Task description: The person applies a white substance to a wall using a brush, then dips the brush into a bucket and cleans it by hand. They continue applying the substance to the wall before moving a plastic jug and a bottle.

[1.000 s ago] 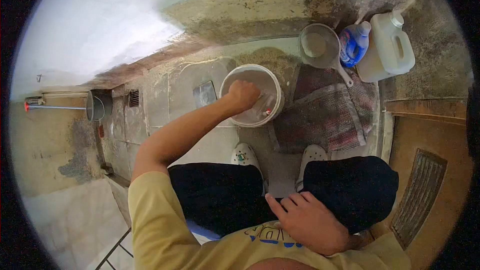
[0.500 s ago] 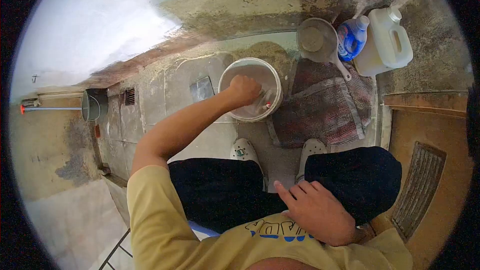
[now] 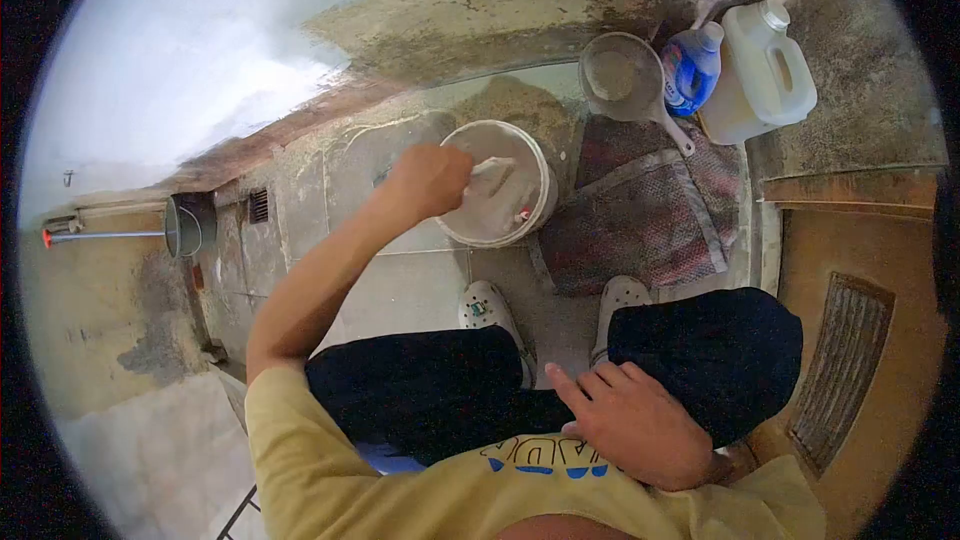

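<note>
A white bucket (image 3: 548, 185) stands on the floor in front of me, with greyish contents inside. My left hand (image 3: 432, 180) is closed at the bucket's left rim. From its fingers a pale, narrow thing (image 3: 492, 172) reaches over the inside of the bucket; I cannot tell its kind. A small red-and-white piece (image 3: 523, 213) shows by the inner right wall. My right hand (image 3: 640, 420) lies over my lap, holding nothing, its index finger stretched out and the others loosely bent.
A handled pan-like dipper (image 3: 622, 80), a blue bottle (image 3: 692, 70) and a whitish jug (image 3: 760, 80) are grouped at the back right. A dark reddish mat (image 3: 640, 225) lies right of the bucket. A dark pail (image 3: 188, 225) is at the far left, a wooden door (image 3: 850, 270) at the right.
My left hand has moved left and slightly up, from over the bucket's inside to its left rim. The pale narrow thing now shows. My right hand stays in place.
</note>
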Motion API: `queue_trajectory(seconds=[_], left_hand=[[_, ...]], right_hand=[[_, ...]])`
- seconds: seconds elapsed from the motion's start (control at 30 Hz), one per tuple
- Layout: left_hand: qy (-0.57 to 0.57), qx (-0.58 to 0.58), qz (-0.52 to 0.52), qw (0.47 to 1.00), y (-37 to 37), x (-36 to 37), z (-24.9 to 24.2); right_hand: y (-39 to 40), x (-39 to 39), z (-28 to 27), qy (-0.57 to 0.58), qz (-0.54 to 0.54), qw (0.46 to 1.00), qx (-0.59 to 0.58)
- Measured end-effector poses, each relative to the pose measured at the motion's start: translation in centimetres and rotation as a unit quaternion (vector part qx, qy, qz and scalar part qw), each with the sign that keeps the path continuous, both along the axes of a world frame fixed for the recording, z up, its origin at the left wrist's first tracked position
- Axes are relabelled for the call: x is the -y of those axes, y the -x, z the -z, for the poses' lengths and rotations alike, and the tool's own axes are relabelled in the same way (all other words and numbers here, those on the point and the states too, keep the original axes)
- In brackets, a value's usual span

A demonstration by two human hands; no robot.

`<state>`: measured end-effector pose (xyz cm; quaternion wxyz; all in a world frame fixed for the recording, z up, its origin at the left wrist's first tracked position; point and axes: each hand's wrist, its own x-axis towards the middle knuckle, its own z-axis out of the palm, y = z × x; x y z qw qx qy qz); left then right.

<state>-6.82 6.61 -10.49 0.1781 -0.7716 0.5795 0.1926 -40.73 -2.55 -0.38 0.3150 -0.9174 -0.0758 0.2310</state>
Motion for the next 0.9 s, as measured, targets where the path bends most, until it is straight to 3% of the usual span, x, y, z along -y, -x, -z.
queue_trajectory(seconds=[0.17,0.3,0.37,0.43,0.67,0.77,0.9], left_hand=[[0.023,-0.041,-0.04,0.998,0.2,-2.7,-4.9],[0.135,-0.048,-0.036,0.989,0.6,-5.7,-5.4],[0.161,-0.05,-0.038,0.985,0.4,-6.8,-5.0],[0.267,-0.007,-0.002,0.964,0.4,-7.9,-4.3],[0.332,0.064,-0.094,0.936,-0.2,-8.4,-3.5],[0.379,0.048,-0.08,0.921,-1.7,-9.2,-1.3],[0.399,-0.062,-0.18,0.897,-2.6,-7.7,0.5]], right_hand=[[-0.3,0.8,0.0,-0.02,-0.008,1.0,-0.007],[-0.9,1.1,0.4,-0.012,-0.034,0.999,0.007],[-1.2,1.2,0.8,-0.046,-0.038,0.998,0.02],[-1.5,1.0,1.4,-0.034,-0.054,0.998,0.022],[-1.7,0.5,1.4,-0.051,-0.086,0.995,0.01],[-1.7,0.6,1.2,-0.08,-0.089,0.992,0.024],[-1.6,0.4,0.8,-0.044,-0.087,0.995,0.021]])
